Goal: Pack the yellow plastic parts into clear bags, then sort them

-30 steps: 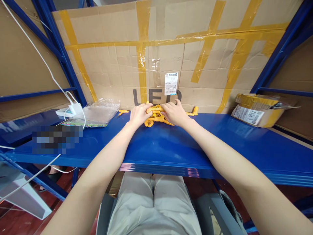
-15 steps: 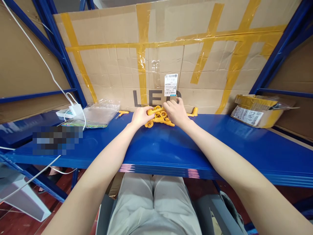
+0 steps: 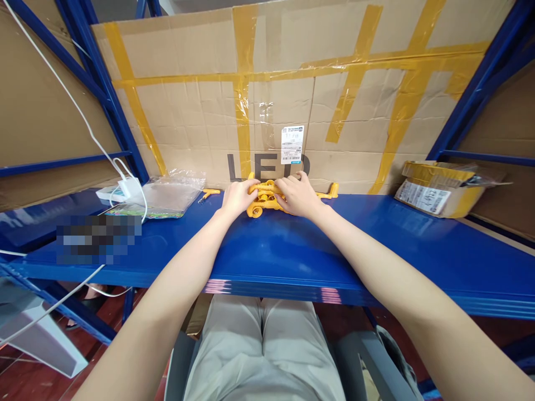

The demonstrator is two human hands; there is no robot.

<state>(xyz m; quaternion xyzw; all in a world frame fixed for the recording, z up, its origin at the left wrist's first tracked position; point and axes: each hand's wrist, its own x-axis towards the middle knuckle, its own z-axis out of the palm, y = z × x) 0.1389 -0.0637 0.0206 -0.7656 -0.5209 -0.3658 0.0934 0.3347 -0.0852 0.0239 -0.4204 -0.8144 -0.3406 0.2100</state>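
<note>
Reaching far back across a blue metal shelf (image 3: 292,250) with both bare arms, up to a heap of yellow plastic pieces (image 3: 267,196) lying at the back edge, right against a big cardboard sheet (image 3: 188,111). Closing the left hand (image 3: 235,199) on the left end of the heap: thumb laid over a yellow tube on top, fingers curled round behind it, firmly shut on the pieces. Covering the right end with the right hand (image 3: 297,196), fingers bent down over the top of the heap and touching it; thumb hidden underneath, so impossible to tell whether gripping or only pressing. Hardly any gap between the two hands, only yellow showing there.

Reading "LED" in large grey capitals on the cardboard, directly behind the hands, with the last letter partly covered by a white label (image 3: 291,144) carrying a barcode and print too fine to make out. Across the cardboard, wide strips of yellow-brown tape (image 3: 241,106), crossing one another.

Apart from the heap, one loose yellow piece (image 3: 209,192) just to the left and a second loose piece (image 3: 331,191) just to the right, both on the shelf at the foot of the cardboard. Further left, a crumpled clear plastic bag (image 3: 169,192), and beside it a white charger (image 3: 129,186) with a white cable (image 3: 62,83) running off to the upper left. Well off to the right, a small cardboard box (image 3: 443,192) with yellow tape on it, bearing a white sticker (image 3: 423,196) with print too small to read. Below the front edge of the shelf, light grey trousers (image 3: 259,351).
</note>
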